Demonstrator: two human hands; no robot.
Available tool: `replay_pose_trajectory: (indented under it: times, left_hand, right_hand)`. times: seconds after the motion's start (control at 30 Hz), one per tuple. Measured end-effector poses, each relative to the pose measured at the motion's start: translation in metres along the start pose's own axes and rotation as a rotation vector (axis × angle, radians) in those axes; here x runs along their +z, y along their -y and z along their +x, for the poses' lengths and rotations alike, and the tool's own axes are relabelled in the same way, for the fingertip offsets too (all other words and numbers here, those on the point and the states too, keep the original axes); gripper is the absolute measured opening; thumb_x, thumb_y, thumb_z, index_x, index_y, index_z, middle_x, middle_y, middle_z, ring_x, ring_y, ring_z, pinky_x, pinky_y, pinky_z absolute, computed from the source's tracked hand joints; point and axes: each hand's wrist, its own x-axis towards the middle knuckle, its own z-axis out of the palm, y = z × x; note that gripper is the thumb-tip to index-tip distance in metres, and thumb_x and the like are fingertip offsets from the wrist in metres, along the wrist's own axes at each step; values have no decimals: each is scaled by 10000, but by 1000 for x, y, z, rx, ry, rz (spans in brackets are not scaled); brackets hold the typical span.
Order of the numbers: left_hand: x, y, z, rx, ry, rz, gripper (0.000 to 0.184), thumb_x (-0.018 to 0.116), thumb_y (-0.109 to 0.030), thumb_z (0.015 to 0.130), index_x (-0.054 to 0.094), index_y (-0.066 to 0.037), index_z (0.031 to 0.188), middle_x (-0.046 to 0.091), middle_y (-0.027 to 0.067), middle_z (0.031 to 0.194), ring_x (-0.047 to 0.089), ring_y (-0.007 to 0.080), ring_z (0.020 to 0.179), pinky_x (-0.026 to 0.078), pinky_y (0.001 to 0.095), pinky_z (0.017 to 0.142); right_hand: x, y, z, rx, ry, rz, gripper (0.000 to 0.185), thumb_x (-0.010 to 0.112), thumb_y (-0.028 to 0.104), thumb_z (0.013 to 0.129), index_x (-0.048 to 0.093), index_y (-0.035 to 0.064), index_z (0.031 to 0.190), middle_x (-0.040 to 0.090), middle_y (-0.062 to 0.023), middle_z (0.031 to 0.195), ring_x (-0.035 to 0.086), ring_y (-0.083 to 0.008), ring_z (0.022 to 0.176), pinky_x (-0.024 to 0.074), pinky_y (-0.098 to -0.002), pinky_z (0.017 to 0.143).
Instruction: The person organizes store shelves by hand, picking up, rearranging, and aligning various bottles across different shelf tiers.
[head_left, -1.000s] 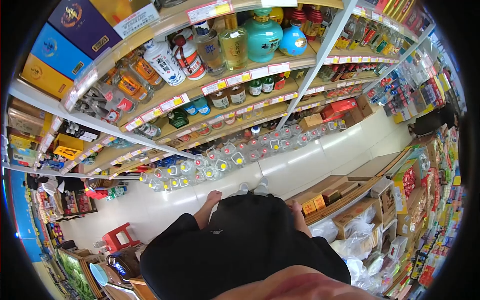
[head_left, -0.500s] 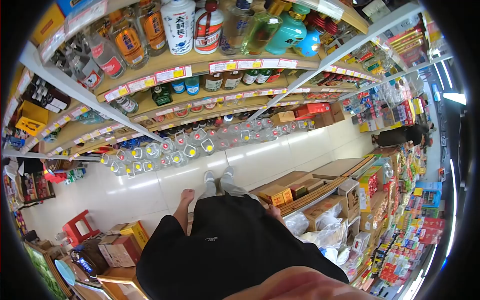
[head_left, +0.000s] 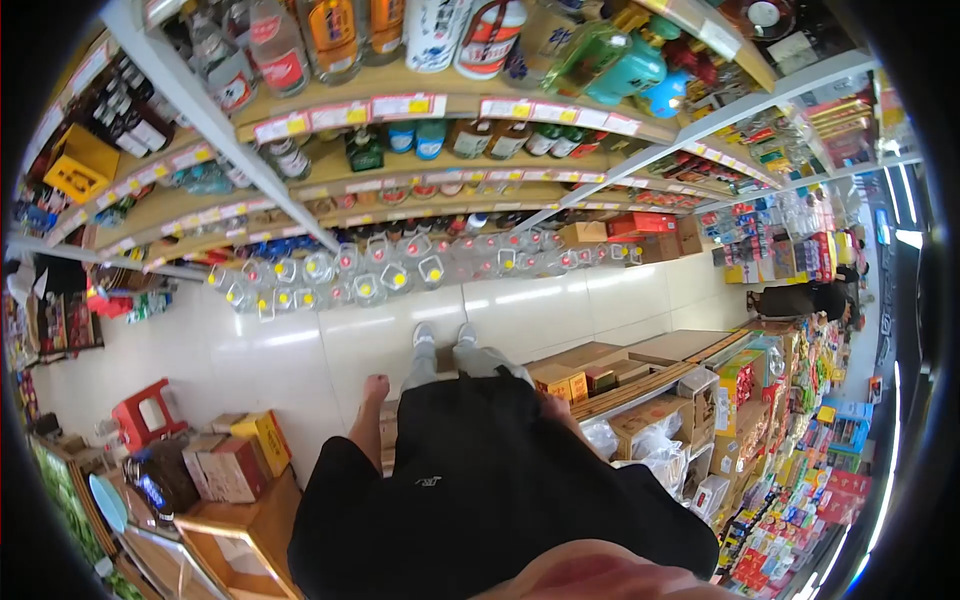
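Observation:
My left hand (head_left: 376,388) hangs beside my left thigh over the pale tiled floor, its fingers curled in and nothing visible in them. On the other side, my right hand (head_left: 553,405) is close to my right hip, partly hidden by the black shirt (head_left: 460,470), next to a yellow box (head_left: 561,383). Its fingers are too small and covered to read. Both my shoes (head_left: 424,333) point toward rows of clear plastic jugs (head_left: 366,288) with red and yellow caps, standing on the floor below the shelves.
Shelves of bottles (head_left: 335,40) curve across the top. A red stool (head_left: 148,415) and stacked cartons (head_left: 226,466) are at the left. Cardboard boxes (head_left: 660,415) and a wooden-slatted edge (head_left: 640,384) lie at the right. A person in dark clothes (head_left: 800,301) is further off at the right.
The view has tilted and turned, so the shelf bottles appear larger and higher, and the cartons at the left have come into sight. Both hands remain low beside my body.

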Motion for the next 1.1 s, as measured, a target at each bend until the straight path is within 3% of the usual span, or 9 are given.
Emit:
replay_pose_trajectory:
  times: [0.07,0.13,0.2,0.37,0.6,0.63,0.77,0.97,1.1]
  left_hand:
    - [-22,-11,-21,-87,64,-46,384,529,-322,911,742,-2,922,695,289,962,676,481,956,531,532,848]
    - [-26,-6,-28,-119,7,-54,386,522,-319,911,743,-2,919,695,300,956,679,480,959,529,528,839]
    - [-15,15,-23,-181,-43,-144,380,536,-312,906,744,6,909,705,285,877,705,451,890,541,511,811]
    - [-10,1,-43,-312,-71,-299,383,592,-354,901,771,-18,866,743,166,771,742,304,768,562,446,738]
    - [-43,-68,-69,-176,-64,-62,422,583,-372,905,767,3,963,745,237,950,711,396,983,533,479,885]
    - [-46,-71,-68,-173,-66,-49,428,577,-374,906,766,5,970,741,250,979,703,408,1005,529,485,897]
    - [-53,-65,-43,-99,-13,-1,466,545,-395,909,751,12,1006,714,275,1051,667,452,1056,517,501,934]
    - [-53,-59,-15,-68,54,46,463,540,-387,910,740,21,998,697,290,1087,646,464,1085,509,524,952]
    - [-58,-65,-20,-95,93,46,462,535,-385,924,739,22,1006,690,292,1120,640,453,1109,502,523,973]
  right_hand:
    - [-11,19,3,-415,136,-712,304,652,371,907,684,105,1052,727,-100,1000,701,-286,946,563,-416,767]
    - [-11,44,24,-879,295,-1384,270,609,352,926,687,117,1033,713,-94,994,703,-264,869,562,-428,681]
    - [2,83,30,318,325,-106,358,587,376,961,650,82,1156,709,-139,1086,709,-276,923,587,-418,731]
    - [30,160,-1,213,212,189,440,562,363,989,571,24,1269,697,-193,1135,701,-284,871,577,-413,681]
    - [40,142,22,195,204,220,388,563,292,975,596,-5,1222,714,-198,1060,691,-272,811,548,-390,637]
    - [39,140,19,209,199,260,214,630,294,937,630,80,915,668,-85,794,643,-174,656,496,-333,546]
    - [42,54,70,83,64,-103,304,645,309,896,700,17,958,654,-108,714,635,-203,665,520,-374,588]
    - [28,-56,67,-626,90,-1037,445,659,344,912,648,71,1262,745,-119,1016,690,-280,997,548,-430,887]
    - [22,-36,25,-440,198,-1008,442,650,329,924,624,64,1277,734,-133,1037,691,-291,982,553,-431,863]
